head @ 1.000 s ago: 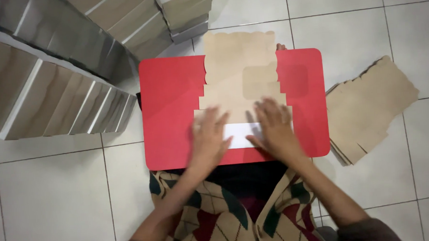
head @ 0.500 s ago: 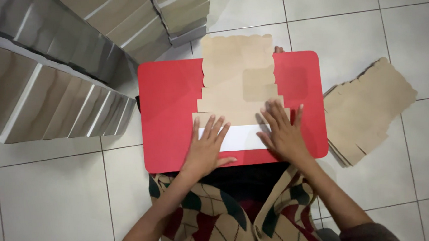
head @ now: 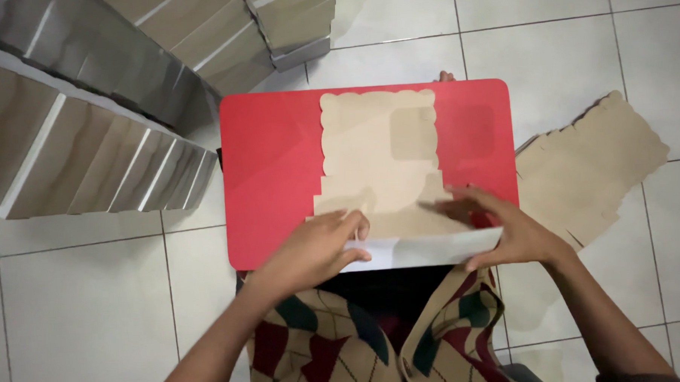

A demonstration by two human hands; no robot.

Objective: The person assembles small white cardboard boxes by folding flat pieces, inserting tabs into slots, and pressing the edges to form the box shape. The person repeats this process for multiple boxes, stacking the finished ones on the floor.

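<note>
A floor of pale square tiles is seen from above. At upper left, large stacks of folded brown cardboard with silvery edges are leaned together on the floor, and a smaller stack is seen at the top centre.

A red board with rounded corners is laid across the person's lap, and its near edge is met by a patterned cloth in maroon, cream and dark green. To the right of the board, a pile of flat brown blanks with scalloped edges is spread on the tiles, just beside the board's right edge.

On the middle of the board a flat brown box blank is laid, with a scalloped top edge and a square window cut in its upper right part. Its near flap is turned up along a fold, so that its white underside is shown along the board's near edge.

The left hand is curled over the left end of the flap, with the fingers pressed down on the brown face and the thumb under the white edge. The right hand is spread open, with the fingers laid flat on the blank and the right end of the flap pinched by the thumb below.
</note>
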